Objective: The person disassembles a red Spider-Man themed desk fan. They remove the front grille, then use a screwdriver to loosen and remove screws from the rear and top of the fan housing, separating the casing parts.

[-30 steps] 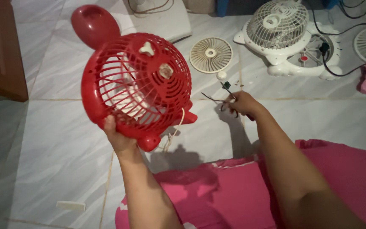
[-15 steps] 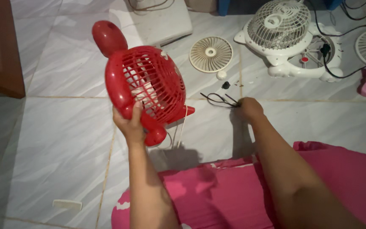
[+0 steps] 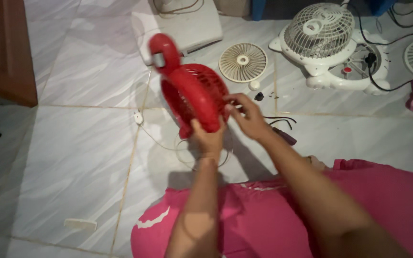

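The left hand [image 3: 208, 136] grips the lower edge of a red animal-shaped fan [image 3: 193, 91], holding it up off the tiled floor [image 3: 77, 157], edge-on to the camera. The right hand [image 3: 247, 114] is spread open, fingers touching the fan's grille side. Just right of that hand lie black wires [image 3: 283, 120] and a dark-handled tool [image 3: 285, 137]. Beyond the hands sit a loose cream fan grille [image 3: 243, 62] and a white fan [image 3: 328, 40]. Below the arms, pink cloth [image 3: 273, 215]

open tiles [image 3: 72, 153] left, white fan [image 3: 328, 40], loose grille [image 3: 243, 62], cables [image 3: 280, 122] crowding right
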